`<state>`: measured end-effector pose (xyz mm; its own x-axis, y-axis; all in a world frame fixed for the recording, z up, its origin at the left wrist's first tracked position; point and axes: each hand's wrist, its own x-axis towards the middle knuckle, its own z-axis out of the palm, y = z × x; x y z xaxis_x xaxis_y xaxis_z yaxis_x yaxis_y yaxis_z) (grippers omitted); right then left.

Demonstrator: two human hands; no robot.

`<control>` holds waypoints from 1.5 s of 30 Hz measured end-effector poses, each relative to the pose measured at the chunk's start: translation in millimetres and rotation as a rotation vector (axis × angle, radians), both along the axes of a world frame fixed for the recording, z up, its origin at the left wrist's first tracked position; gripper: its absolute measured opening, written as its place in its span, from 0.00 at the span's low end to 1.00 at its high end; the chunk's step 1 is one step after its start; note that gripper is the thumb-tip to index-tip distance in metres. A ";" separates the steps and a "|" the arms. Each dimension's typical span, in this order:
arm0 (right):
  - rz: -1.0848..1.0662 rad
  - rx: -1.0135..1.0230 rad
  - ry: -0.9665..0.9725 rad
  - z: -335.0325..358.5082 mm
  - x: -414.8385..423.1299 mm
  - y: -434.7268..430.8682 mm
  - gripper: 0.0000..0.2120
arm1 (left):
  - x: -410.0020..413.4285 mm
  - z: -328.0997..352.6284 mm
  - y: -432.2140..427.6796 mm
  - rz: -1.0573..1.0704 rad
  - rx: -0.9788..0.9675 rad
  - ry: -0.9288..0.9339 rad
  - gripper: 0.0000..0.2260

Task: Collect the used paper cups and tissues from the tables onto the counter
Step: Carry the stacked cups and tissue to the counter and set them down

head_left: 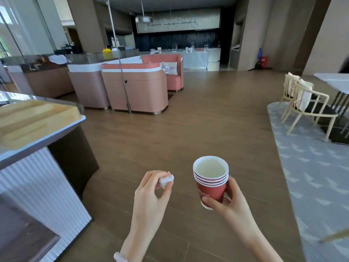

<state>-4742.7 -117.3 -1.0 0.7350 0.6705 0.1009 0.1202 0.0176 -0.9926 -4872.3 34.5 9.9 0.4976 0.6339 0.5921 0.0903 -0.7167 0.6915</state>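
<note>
A nested stack of several red paper cups (210,184) with white rims is held upright over the wooden floor; my right hand (229,202) grips its lower part from the right. The top cup looks empty. To the left, my left hand (151,193) pinches a small crumpled white tissue (166,180) between thumb and fingertips. A grey-topped counter (45,137) with a white ribbed front stands at the left, apart from both hands.
A wooden tray (34,120) lies on the counter. Pink booth seats (136,89) stand ahead with a metal pole (122,72) in front. At the right are wooden chairs (306,106), a white table (336,82) and a grey rug (317,176). A bar counter (188,55) runs along the back.
</note>
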 end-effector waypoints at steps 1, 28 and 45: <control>-0.002 0.001 0.003 -2.2 13.1 11.5 0.27 | 13.4 -1.6 11.3 -0.006 -0.001 0.002 0.09; -0.028 -0.007 -0.051 -4.5 420.1 389.9 0.29 | 420.8 -0.1 390.2 -0.040 0.000 -0.024 0.10; -0.012 0.017 -0.020 4.5 622.9 690.3 0.28 | 620.9 16.2 684.7 -0.013 0.003 -0.008 0.09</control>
<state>-4119.8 573.0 3.5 0.7405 0.6599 0.1275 0.1407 0.0333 -0.9895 -4251.4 719.2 26.1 0.5009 0.6253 0.5983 0.0750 -0.7201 0.6898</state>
